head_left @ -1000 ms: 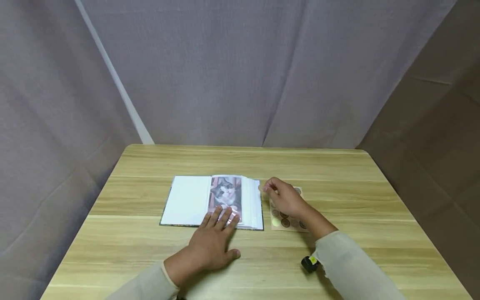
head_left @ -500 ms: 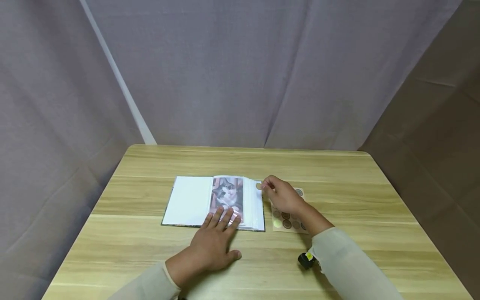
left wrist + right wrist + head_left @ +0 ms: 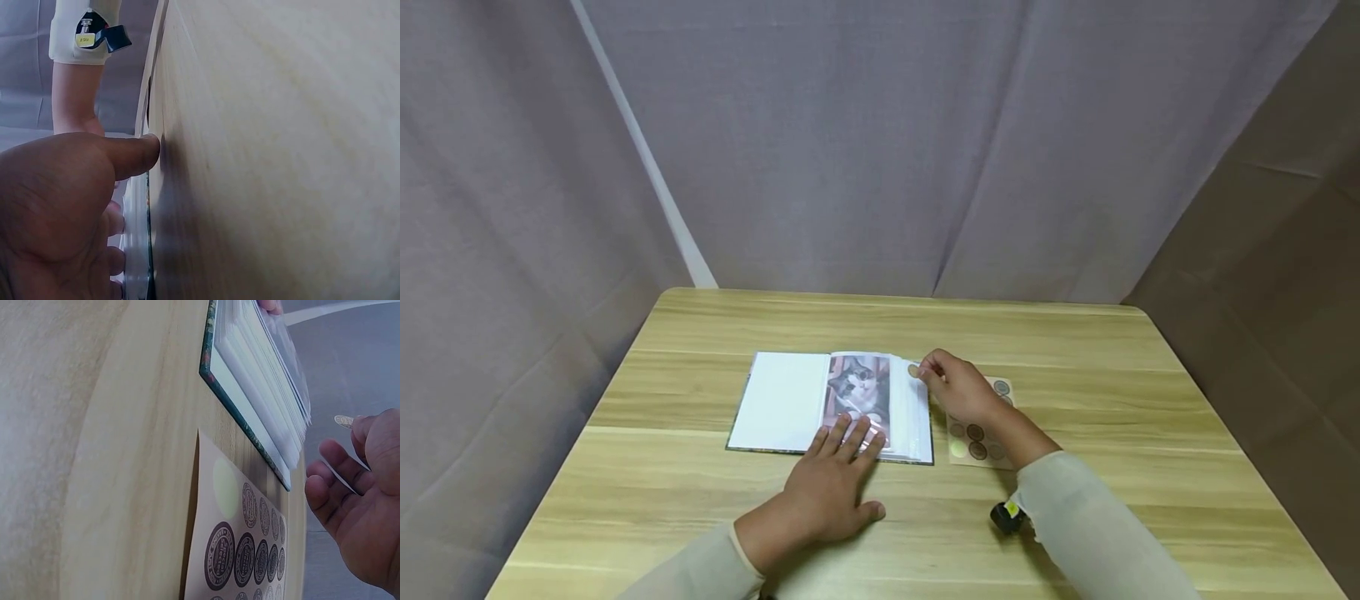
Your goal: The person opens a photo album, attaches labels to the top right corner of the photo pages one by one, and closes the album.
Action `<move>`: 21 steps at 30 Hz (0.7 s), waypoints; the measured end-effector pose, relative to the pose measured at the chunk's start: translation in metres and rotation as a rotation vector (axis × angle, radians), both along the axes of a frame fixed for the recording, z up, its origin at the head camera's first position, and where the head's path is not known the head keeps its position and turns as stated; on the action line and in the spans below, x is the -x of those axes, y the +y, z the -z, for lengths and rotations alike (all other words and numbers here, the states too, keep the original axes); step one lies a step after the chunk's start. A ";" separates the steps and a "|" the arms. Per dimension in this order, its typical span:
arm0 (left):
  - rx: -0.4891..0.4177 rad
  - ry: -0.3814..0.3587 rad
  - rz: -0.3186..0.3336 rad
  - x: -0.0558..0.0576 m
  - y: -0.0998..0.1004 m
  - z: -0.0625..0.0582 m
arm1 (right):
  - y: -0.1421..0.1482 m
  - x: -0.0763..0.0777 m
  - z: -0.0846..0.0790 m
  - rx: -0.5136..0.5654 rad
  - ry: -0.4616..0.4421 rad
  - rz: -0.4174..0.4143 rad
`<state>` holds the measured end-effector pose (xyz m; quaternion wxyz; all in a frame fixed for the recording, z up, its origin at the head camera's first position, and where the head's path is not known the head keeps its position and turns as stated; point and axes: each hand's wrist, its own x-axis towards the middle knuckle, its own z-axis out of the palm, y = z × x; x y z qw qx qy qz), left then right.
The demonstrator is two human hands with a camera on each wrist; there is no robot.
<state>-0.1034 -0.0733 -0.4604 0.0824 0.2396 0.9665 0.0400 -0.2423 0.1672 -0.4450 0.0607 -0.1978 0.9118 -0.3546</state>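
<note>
An open photo album [image 3: 778, 400] lies on the table, with a cat photo [image 3: 859, 385] in its right-hand page. My left hand [image 3: 829, 492] rests flat, fingers spread, on the lower edge of that page, its thumb out over the wood. Between thumb and index finger my right hand [image 3: 958, 387] pinches a small round sticker [image 3: 344, 421], held above the album's upper right corner. In the right wrist view the other fingers hang loosely curled below it. Under the right forearm lies a sheet of round stickers [image 3: 240, 550], partly hidden in the head view.
The wooden table [image 3: 662, 517] reaches back to a grey curtain [image 3: 820, 150], with more cloth at both sides. A black wrist camera [image 3: 1007, 517] hangs under the right sleeve. The album's stack of pages [image 3: 259, 369] stands raised above its green patterned cover.
The right hand has moved slightly left with the sticker, which now overlaps the album's upper right corner in the head view. The left hand stays on the page.
</note>
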 end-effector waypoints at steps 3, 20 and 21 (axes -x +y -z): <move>-0.006 0.005 0.002 0.000 0.000 0.000 | -0.002 0.002 0.000 0.003 -0.007 0.001; 0.007 0.001 0.000 0.000 0.001 0.000 | -0.013 0.011 0.005 0.002 0.083 -0.003; 0.006 0.000 0.000 0.000 0.001 0.000 | -0.013 0.012 0.005 -0.001 0.088 -0.007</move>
